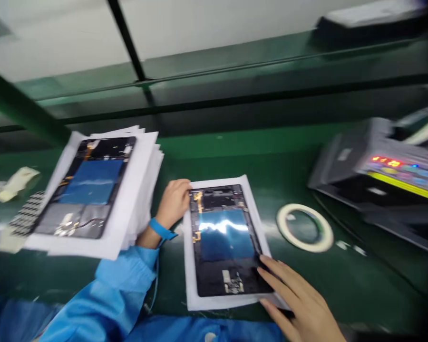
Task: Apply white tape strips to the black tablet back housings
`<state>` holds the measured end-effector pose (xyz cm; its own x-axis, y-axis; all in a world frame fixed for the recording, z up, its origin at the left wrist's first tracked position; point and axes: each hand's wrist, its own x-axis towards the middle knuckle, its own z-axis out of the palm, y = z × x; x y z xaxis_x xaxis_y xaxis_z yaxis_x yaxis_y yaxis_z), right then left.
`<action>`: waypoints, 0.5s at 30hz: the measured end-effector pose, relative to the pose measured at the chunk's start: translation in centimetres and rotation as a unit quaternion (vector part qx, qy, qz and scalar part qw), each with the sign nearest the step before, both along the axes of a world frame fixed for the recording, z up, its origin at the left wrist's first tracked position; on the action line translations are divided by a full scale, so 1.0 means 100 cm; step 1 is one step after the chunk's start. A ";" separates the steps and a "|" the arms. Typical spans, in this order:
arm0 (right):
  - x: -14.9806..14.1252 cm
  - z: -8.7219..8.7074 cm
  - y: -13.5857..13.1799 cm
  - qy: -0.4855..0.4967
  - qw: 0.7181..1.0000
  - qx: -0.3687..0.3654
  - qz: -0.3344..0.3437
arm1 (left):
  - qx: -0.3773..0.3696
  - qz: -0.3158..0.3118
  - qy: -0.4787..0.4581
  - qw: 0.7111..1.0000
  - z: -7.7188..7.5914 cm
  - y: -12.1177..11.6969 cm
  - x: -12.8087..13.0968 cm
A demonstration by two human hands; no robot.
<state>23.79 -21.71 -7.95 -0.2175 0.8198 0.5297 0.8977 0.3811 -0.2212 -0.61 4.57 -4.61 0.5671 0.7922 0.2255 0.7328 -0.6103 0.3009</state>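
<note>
Left hand (pixel 174 202): fingers curled on the top-left corner of the open black tablet chassis (pixel 225 240).
Right hand (pixel 299 301): fingers spread flat on its lower-right corner; press evenly, avoiding the blue battery.

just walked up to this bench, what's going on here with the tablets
A person in a blue coat has both hands on an opened tablet that lies on a white sheet on the green bench. The left hand is at its upper left corner and the right hand rests at its lower right corner. A second opened tablet sits on a stack of white sheets to the left. A roll of tape lies to the right, beside a grey machine with lit digits.
</note>
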 end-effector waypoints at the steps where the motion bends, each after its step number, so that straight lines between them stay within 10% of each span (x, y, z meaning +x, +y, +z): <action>1: 0.012 0.006 0.001 -0.008 0.999 0.012 -0.040 | 0.006 -0.005 -0.019 1.000 -0.002 0.004 0.000; 8: 0.158 0.016 -0.021 -0.204 0.854 0.136 -0.459 | 0.033 -0.027 -0.070 0.997 -0.005 0.016 0.002; 15: 0.206 0.011 -0.010 -0.189 0.841 0.048 -0.505 | 0.037 -0.022 -0.060 0.997 -0.003 0.013 0.002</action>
